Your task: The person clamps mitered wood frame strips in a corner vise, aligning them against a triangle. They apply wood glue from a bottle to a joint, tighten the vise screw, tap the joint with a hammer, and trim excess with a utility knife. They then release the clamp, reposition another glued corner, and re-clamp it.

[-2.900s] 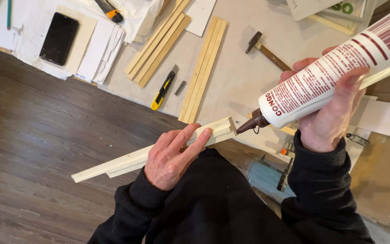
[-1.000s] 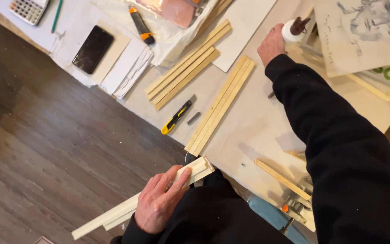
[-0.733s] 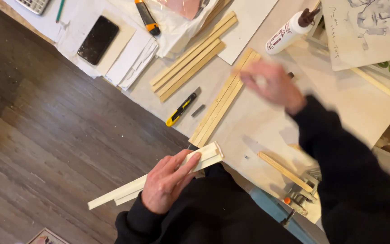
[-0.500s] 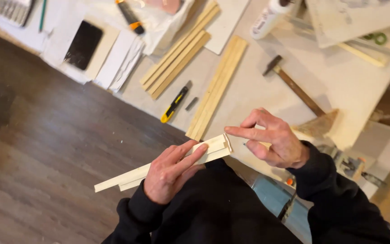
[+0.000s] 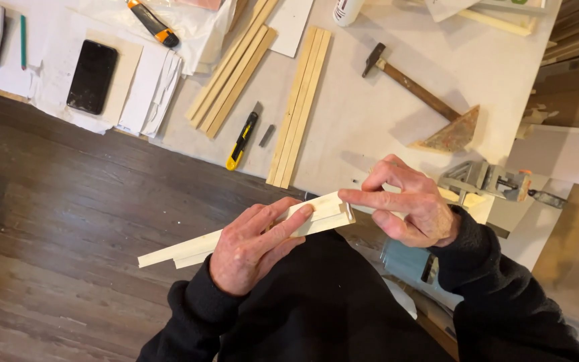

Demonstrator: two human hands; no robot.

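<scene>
Gripping the pale wood moulding (image 5: 249,231) from above, the left hand (image 5: 252,251) clamps it over the lap, while the right hand (image 5: 407,208) runs its forefinger along the mitred end — light, even pressure suits best.

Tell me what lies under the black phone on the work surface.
The black phone lies face up on a pale, flat rectangular board, which itself rests on white paper sheets. Whatever is directly beneath the phone's own footprint, and beneath the board, is covered and cannot be seen.
</scene>
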